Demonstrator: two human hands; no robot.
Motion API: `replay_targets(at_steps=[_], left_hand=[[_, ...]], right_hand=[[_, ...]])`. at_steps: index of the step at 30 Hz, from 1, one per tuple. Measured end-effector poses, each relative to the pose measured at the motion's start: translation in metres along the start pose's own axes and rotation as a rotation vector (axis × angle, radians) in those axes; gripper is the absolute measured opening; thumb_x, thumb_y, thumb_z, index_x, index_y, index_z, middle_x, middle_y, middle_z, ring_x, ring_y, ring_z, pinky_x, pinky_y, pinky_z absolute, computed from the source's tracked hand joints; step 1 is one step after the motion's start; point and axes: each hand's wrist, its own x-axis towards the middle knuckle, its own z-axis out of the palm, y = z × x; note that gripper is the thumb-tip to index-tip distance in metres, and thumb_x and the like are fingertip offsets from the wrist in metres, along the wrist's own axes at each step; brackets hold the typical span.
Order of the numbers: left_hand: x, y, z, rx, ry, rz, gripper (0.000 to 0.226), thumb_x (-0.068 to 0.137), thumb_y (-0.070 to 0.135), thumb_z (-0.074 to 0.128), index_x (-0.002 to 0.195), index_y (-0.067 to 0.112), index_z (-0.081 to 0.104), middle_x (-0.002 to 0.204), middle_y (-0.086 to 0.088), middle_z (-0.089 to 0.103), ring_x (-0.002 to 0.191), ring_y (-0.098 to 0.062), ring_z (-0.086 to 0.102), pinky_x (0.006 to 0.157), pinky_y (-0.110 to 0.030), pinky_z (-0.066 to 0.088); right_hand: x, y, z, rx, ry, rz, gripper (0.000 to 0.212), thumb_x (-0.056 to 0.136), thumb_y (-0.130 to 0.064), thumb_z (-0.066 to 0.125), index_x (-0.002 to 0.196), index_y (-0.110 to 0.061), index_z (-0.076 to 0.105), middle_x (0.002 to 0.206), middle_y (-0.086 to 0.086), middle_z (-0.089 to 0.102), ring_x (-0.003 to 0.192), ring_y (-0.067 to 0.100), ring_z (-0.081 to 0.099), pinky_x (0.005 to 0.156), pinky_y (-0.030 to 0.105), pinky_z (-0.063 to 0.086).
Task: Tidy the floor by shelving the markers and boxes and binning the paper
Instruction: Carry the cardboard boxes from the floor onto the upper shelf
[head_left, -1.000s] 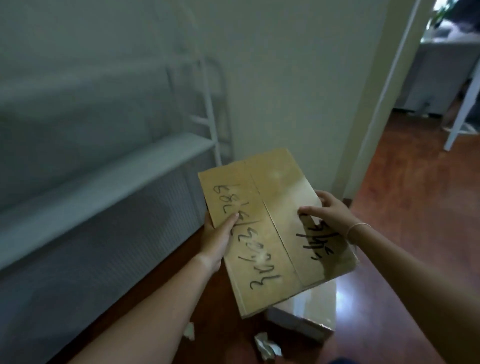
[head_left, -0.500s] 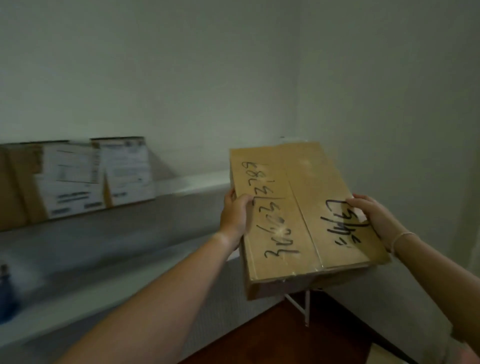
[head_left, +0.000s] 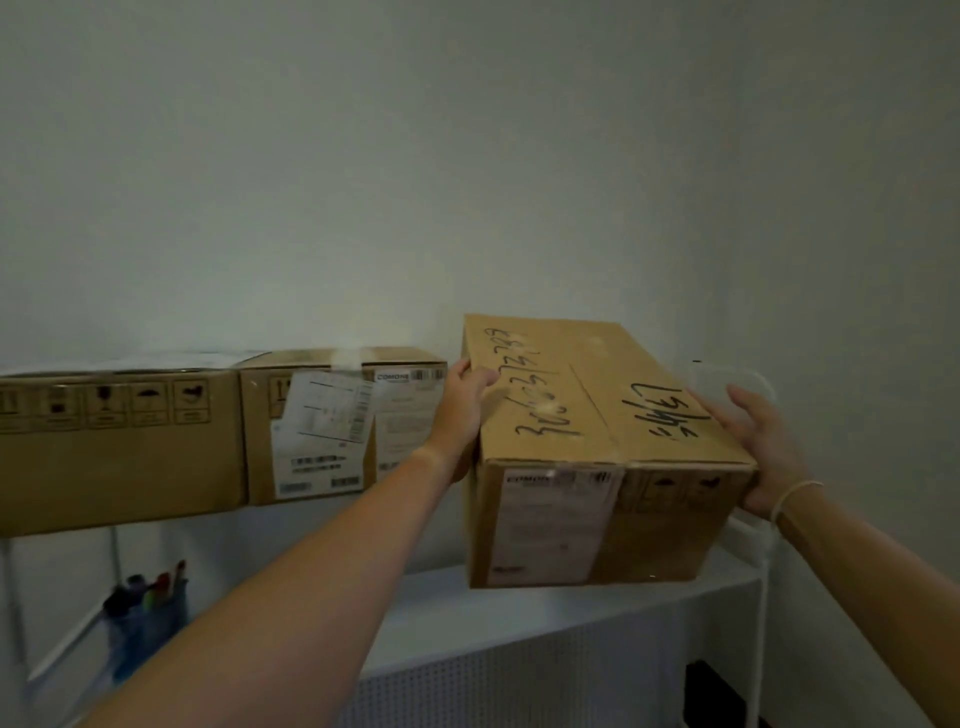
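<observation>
Three cardboard boxes: two shelved boxes (head_left: 218, 436) at 9 o'clock, third box (head_left: 597, 452) gripped by left hand (head_left: 462, 410) and right hand (head_left: 763, 447), now raised to the shelf (head_left: 519, 608).

The scribbled cardboard box (head_left: 597, 441), earlier held low over the floor, is now raised level with the shelf's labelled boxes (head_left: 332, 426).
</observation>
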Motion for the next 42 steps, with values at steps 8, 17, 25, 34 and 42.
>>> replay_targets(at_steps=[8,17,25,34,42], left_hand=[[0.034,-0.007,-0.006,0.233,0.251,0.062,0.023,0.085,0.034,0.049,0.067,0.021,0.056,0.08,-0.001,0.059,0.088,-0.024,0.058,0.083,-0.038,0.049],[0.019,0.006,-0.03,0.847,-0.245,0.518,0.058,0.08,0.057,0.051,0.129,0.025,0.058,0.149,0.004,0.041,0.137,-0.009,0.033,0.109,-0.028,0.023],[0.031,0.006,-0.029,1.51,-0.422,0.872,0.058,0.088,0.048,0.056,0.14,0.025,0.044,0.138,0.002,0.055,0.124,-0.016,0.052,0.098,-0.03,0.043],[0.061,0.001,-0.028,1.524,-0.356,0.704,0.059,0.087,0.05,0.055,0.14,0.027,0.042,0.137,0.004,0.056,0.123,-0.018,0.054,0.1,-0.034,0.046],[0.082,0.009,-0.087,1.691,-0.122,0.476,0.1,0.065,0.085,0.021,0.148,0.029,0.026,0.154,-0.003,0.033,0.142,-0.026,0.03,0.116,-0.05,0.017]], right_hand=[[0.043,-0.008,0.021,0.025,0.263,-0.109,0.055,0.087,-0.059,0.039,0.102,-0.012,0.062,0.109,0.014,0.065,0.094,0.031,0.064,0.091,0.046,0.049],[0.09,-0.004,0.036,-0.067,0.734,-0.247,0.056,0.081,-0.054,0.031,0.062,-0.011,0.062,0.076,0.009,0.073,0.066,0.025,0.065,0.084,0.041,0.056],[0.087,-0.006,0.075,-0.614,0.93,-0.512,0.041,0.098,-0.031,0.03,0.114,-0.006,0.058,0.12,0.019,0.06,0.11,0.034,0.054,0.084,0.035,0.039],[0.065,0.097,0.112,-1.223,0.358,-0.695,0.074,0.085,-0.062,0.028,0.149,-0.033,0.007,0.16,0.003,-0.005,0.147,0.027,-0.007,0.117,0.053,0.0],[0.095,0.093,0.111,-1.44,0.133,-0.547,0.105,0.073,-0.065,0.06,0.147,-0.035,-0.008,0.157,0.001,-0.024,0.145,0.025,-0.019,0.119,0.051,0.006]])
